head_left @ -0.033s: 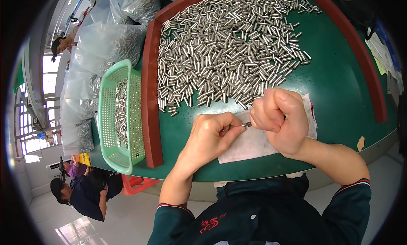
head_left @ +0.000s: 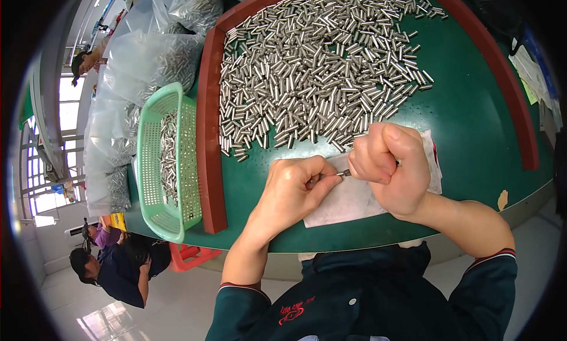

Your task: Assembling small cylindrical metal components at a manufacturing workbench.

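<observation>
Over a pale cloth, my two hands meet almost fingertip to fingertip. Thumb and index finger of my left hand pinch a small metal pin, mostly hidden by the fingers. My right hand is closed in a fist around a slim dark-tipped tool; its short end points at the pin and the rest is hidden in the palm. Just beyond the hands spreads a large heap of short silvery metal pins on the green tabletop.
Dark red rails border the table on the left, far side and right. Outside the left rail stands a green plastic basket with more pins, beside clear bags of metal parts. A red stool and other people are at left.
</observation>
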Motion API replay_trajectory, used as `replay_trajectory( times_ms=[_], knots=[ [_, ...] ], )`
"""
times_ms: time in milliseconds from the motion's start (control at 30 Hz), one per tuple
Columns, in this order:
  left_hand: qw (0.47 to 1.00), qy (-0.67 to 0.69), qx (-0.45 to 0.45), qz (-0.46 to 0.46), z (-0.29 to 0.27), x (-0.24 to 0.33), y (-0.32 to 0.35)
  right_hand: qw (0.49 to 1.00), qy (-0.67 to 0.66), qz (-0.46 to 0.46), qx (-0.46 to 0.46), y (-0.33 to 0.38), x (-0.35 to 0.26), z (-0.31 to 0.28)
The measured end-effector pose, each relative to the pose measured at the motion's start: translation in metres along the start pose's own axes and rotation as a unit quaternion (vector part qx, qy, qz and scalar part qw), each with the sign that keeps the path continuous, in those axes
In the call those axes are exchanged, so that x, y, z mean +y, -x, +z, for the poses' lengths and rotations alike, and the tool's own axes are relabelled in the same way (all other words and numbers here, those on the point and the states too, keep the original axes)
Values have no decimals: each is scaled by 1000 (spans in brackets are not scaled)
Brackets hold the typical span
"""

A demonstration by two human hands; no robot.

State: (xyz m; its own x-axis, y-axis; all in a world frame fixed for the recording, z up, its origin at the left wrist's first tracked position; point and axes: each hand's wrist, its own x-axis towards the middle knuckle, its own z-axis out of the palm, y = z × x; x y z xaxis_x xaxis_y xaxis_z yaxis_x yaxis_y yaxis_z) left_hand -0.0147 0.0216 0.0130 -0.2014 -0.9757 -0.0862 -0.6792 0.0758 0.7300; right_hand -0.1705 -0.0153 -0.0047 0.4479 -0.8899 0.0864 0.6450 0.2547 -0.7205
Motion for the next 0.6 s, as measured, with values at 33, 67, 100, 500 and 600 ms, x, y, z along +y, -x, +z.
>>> replay_trajectory(
  times_ms=[33, 67, 100, 500, 600],
  knots=[
    [1000, -2, -2, -5, 0, 0, 0, 1000, 3, -5, 5, 0, 0, 0],
    [1000, -5, -5, -10, 0, -1, 0, 1000, 2, -5, 5, 1, 0, 1],
    [1000, -5, -5, -10, 0, -1, 0, 1000, -3, 3, 4, 1, -1, 1],
    [999, 23, 13, -18, 3, 2, 1, 998, 51, -24, -5, 7, 3, 9],
    [1000, 6, 0, -22, 3, 1, 0, 996, 77, -36, -6, 9, 2, 12]
  ],
)
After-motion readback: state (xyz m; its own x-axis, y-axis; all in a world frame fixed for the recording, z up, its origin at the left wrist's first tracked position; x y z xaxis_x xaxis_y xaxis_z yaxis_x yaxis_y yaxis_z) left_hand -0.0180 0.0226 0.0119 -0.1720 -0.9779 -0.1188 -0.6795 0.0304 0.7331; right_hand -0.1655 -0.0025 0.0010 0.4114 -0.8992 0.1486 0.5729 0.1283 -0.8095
